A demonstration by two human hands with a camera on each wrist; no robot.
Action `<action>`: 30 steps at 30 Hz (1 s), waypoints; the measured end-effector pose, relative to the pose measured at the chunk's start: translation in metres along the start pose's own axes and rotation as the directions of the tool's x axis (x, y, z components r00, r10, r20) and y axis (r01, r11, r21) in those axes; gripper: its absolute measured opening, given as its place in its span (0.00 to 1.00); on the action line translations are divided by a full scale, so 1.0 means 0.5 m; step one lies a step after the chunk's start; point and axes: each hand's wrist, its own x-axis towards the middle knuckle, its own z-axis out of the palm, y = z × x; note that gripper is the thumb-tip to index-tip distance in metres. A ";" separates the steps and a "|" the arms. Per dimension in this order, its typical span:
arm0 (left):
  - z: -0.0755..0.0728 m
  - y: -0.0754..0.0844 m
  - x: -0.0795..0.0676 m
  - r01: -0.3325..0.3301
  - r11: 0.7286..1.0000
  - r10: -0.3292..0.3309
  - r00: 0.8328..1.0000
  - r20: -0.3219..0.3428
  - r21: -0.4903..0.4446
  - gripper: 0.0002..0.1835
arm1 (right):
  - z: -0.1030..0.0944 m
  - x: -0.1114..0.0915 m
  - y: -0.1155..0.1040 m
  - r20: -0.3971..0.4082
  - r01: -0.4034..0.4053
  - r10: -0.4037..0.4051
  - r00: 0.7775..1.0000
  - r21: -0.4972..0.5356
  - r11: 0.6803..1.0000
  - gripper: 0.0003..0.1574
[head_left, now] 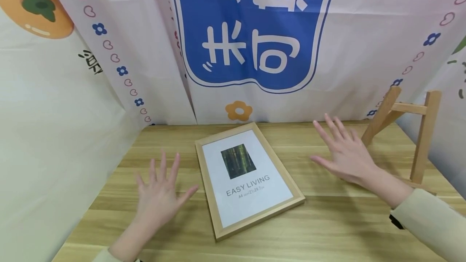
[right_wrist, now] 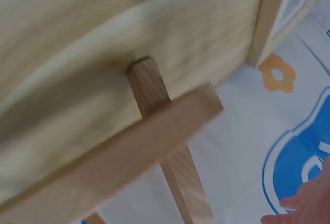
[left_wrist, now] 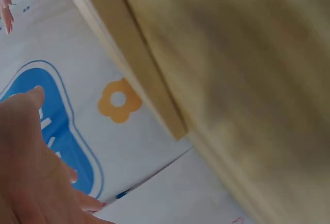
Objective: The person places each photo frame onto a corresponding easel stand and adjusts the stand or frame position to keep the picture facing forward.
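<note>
A light wooden picture frame [head_left: 295, 201] lies on the table, its white insert showing a small forest picture and the words EASY LIVING. To its left, my left hand [head_left: 157, 199] is held with fingers spread, holding nothing. My right hand [head_left: 346, 155] is spread too, between the picture frame and a small wooden easel [head_left: 424, 140] that stands at the right. Neither hand appears to grip anything. In the left wrist view the picture frame's edge [left_wrist: 134, 53] runs past my left hand [left_wrist: 36, 167]. Bars of the easel [right_wrist: 170, 121] cross the right wrist view, with my right hand [right_wrist: 307, 198] at its corner.
The wood-grain table [head_left: 174, 250] meets a white printed cloth [head_left: 349, 51] at the back, which bears a blue sign with white characters and an orange flower. More printed cloth [head_left: 54, 132] hangs along the left side, and another stretch closes off the right.
</note>
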 end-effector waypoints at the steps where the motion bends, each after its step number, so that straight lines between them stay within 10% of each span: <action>1: 0.007 0.000 -0.003 0.007 1.000 -0.007 1.000 0.002 -0.015 0.50 | 0.006 0.002 -0.002 0.006 0.003 -0.004 1.000 0.018 1.000 0.55; 17: 0.087 0.042 -0.031 0.147 0.928 -0.084 0.978 0.192 -0.343 0.54 | 0.124 0.039 -0.046 0.183 0.049 -0.088 0.979 0.207 0.977 0.54; 30: 0.127 0.064 -0.014 0.199 0.880 -0.086 0.959 0.269 -0.431 0.59 | 0.182 0.073 -0.045 0.332 0.049 -0.199 0.922 0.409 0.911 0.56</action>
